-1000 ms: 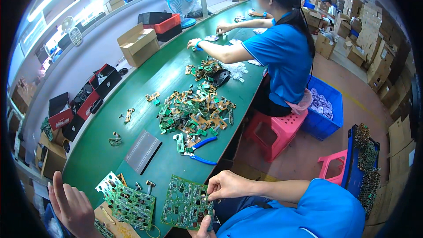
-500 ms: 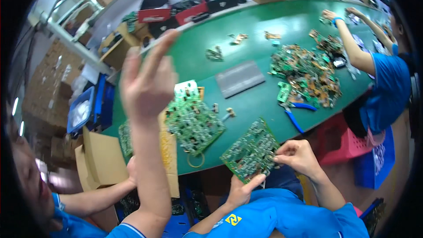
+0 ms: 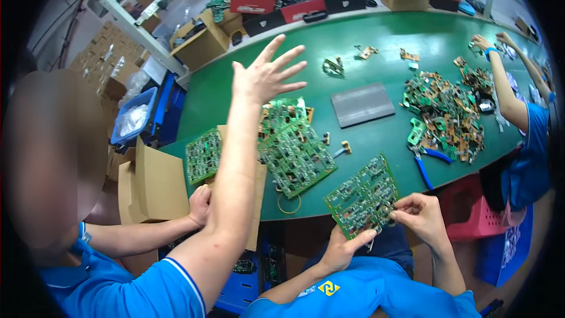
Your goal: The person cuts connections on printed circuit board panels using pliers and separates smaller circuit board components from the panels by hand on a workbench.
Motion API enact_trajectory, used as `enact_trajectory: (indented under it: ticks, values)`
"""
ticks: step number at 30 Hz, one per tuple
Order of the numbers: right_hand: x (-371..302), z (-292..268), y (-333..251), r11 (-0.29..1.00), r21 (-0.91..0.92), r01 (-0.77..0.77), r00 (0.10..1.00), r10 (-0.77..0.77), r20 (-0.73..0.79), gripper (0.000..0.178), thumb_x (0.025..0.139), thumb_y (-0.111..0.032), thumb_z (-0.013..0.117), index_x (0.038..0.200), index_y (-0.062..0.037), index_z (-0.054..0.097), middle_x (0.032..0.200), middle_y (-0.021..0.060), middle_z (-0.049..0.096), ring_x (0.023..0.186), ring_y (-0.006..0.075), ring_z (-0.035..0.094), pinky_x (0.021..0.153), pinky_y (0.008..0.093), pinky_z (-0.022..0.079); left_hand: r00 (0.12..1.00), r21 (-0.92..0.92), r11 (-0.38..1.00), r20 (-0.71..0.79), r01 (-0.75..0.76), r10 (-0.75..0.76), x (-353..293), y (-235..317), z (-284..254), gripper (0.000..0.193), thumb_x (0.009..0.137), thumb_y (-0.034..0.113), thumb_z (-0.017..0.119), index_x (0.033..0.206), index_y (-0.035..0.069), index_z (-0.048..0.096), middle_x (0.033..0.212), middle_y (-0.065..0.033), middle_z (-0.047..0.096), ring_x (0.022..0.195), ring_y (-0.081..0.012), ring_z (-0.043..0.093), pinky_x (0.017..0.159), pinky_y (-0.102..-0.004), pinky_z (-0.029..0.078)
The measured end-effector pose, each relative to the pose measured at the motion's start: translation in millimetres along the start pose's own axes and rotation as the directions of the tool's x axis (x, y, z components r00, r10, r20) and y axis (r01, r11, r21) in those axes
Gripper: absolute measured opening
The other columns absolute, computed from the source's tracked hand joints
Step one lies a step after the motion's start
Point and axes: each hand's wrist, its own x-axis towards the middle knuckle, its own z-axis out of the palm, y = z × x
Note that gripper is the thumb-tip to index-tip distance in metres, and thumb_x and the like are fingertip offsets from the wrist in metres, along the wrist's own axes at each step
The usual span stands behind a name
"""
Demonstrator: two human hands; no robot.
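Observation:
My left hand (image 3: pixel 343 249) is closed on the lower left edge of a green circuit board (image 3: pixel 365 194) crowded with small parts, thumb on top. The board is tilted up over my lap, just off the table's near edge. At the board's right edge, thumb and fingers of my right hand (image 3: pixel 421 215) pinch together; whatever lies between them is too small to make out. Left of the board lies a stack of similar circuit boards (image 3: pixel 297 156) on the table. Blue-handled cutters (image 3: pixel 425 168) rest open beyond my right hand.
On the green table (image 3: pixel 282 206) are a grey flat block (image 3: pixel 362 105) and a heap of board scraps (image 3: pixel 444 115). A co-worker's raised arm (image 3: pixel 235 159) crosses the left side. Another co-worker's arm (image 3: pixel 506 85) reaches in at right. An open carton (image 3: pixel 156 185) stands left.
The whole view has shifted, so the table appears further right. The left co-worker's raised hand has spread its fingers. My hands keep their places on the circuit board.

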Motion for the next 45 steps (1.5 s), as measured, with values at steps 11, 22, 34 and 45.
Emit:
enact_trajectory:
  ticks: [11, 22, 34, 45]
  values:
    - [8, -9, 20, 0.991, 0.050, 0.121, 0.992, -0.122, 0.022, 0.008, 0.080, 0.005, 0.071, 0.088, 0.0046, 0.069, 0.072, 0.0087, 0.068, 0.060, 0.0098, 0.062, 0.054, 0.0190, 0.048, 0.998, 0.159, 0.985, -0.010, 0.068, -0.068, 8, 6, 7, 0.047, 0.083, -0.003, 0.066, 0.129, 0.000, 0.056, 0.113, -0.0123, 0.067, 0.099, -0.0234, 0.065, 0.087, -0.0345, 0.053]
    - [1, -15, 17, 0.998, -0.018, 0.065, 0.998, -0.065, -0.012, 0.011, 0.081, 0.001, 0.075, 0.090, 0.0051, 0.070, 0.073, 0.0078, 0.069, 0.061, 0.0083, 0.061, 0.053, 0.0176, 0.047, 0.984, -0.119, 0.980, -0.072, 0.156, -0.166, 8, 6, 17, 0.050, 0.087, -0.008, 0.058, 0.136, 0.001, 0.051, 0.124, -0.0167, 0.063, 0.108, -0.0281, 0.066, 0.096, -0.0400, 0.055]
    - [-2, -11, 18, 0.991, -0.127, 0.052, 0.997, -0.058, -0.042, 0.009, 0.081, 0.000, 0.074, 0.088, 0.0045, 0.070, 0.072, 0.0065, 0.067, 0.059, 0.0069, 0.057, 0.053, 0.0182, 0.045, 0.982, -0.071, 0.985, -0.093, 0.157, -0.163, 4, -2, 17, 0.050, 0.087, -0.007, 0.058, 0.136, 0.001, 0.050, 0.123, -0.0166, 0.064, 0.107, -0.0284, 0.066, 0.095, -0.0394, 0.055]
    - [-1, -12, 19, 0.997, -0.069, 0.038, 0.999, -0.040, -0.030, 0.010, 0.081, 0.000, 0.075, 0.089, 0.0049, 0.071, 0.072, 0.0068, 0.067, 0.060, 0.0064, 0.057, 0.054, 0.0178, 0.045, 0.976, -0.070, 0.982, -0.116, 0.178, -0.185, 6, 0, 17, 0.056, 0.087, -0.006, 0.055, 0.141, 0.003, 0.044, 0.123, -0.0174, 0.064, 0.106, -0.0295, 0.067, 0.096, -0.0405, 0.056]
